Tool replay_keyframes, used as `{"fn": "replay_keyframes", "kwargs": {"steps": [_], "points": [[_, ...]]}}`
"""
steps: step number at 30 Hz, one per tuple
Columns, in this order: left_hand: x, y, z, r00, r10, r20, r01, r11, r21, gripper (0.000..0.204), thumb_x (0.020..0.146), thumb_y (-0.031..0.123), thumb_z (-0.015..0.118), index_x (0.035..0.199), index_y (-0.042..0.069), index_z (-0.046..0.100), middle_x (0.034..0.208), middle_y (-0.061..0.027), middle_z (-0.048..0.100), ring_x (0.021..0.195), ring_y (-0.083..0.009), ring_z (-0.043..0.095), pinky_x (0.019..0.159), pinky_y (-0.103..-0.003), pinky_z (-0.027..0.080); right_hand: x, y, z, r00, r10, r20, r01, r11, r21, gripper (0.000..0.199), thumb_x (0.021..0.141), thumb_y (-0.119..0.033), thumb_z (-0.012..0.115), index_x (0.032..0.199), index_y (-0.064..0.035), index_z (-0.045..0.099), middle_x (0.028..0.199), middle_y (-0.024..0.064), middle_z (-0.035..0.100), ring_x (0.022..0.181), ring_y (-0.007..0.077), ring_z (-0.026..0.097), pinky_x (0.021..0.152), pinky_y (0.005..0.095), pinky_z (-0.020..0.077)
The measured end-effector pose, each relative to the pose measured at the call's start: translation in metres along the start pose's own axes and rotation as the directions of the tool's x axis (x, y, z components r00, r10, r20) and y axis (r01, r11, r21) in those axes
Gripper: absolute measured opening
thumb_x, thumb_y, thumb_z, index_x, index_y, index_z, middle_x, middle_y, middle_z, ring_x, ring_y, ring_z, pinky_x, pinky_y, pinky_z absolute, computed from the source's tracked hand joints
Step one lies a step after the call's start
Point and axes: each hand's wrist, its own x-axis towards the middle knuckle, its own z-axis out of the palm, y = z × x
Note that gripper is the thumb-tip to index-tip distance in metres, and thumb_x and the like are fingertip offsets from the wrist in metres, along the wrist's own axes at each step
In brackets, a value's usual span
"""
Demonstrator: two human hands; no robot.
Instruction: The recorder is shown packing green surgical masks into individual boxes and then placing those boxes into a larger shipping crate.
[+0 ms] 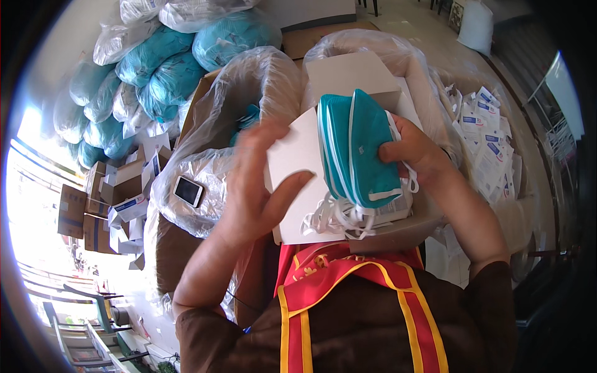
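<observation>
White cardboard carton and a teal stack, both in hand

White open-topped cardboard carton (298,180) sits clasped in the left hand (258,186); just right of that grip, the right hand (416,152) pinches a stack of teal folded fabric masks (360,152), long axis upright, white elastic loops (329,217) dangling into the carton's mouth.

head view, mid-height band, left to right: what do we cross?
Small cardboard boxes → phone on plastic sheeting → left hand → white box → stack of teal masks → right hand → pile of flat white packets.
</observation>
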Motion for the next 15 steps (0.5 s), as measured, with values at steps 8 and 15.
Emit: {"fn": "replay_keyframes", "kwargs": {"steps": [8, 15], "points": [[0.043, 0.015, 0.001, 0.871, 0.378, 0.314, -0.490, 0.703, 0.514, 0.024, 0.065, 0.011, 0.070, 0.085, 0.012, 0.056, 0.111, -0.0079, 0.063, 0.112, -0.0280, 0.059, 0.109, -0.048, 0.031, 0.006, 0.024, 0.011, 0.992, 0.126, 0.001, -0.124, 0.974, 0.192, 0.064, 0.082, -0.045, 0.075, 0.123, -0.0033, 0.051, 0.091, 0.0064, 0.066, 0.050, 0.0016, 0.047, 0.038, 0.0160, 0.0356], [0.039, 0.011, 0.003, 0.925, 0.267, 0.271, -0.377, 0.745, 0.551, 0.027, 0.061, 0.006, 0.068, 0.083, 0.007, 0.053, 0.093, -0.0089, 0.058, 0.088, -0.0298, 0.057, 0.083, -0.041, 0.043, -0.025, 0.046, 0.031, 0.922, 0.234, 0.310, -0.287, 0.948, 0.139, 0.051, 0.087, -0.046, 0.070, 0.114, -0.0041, 0.057, 0.092, 0.0089, 0.067, 0.052, 0.0019, 0.046, 0.042, 0.0190, 0.0374]]}}
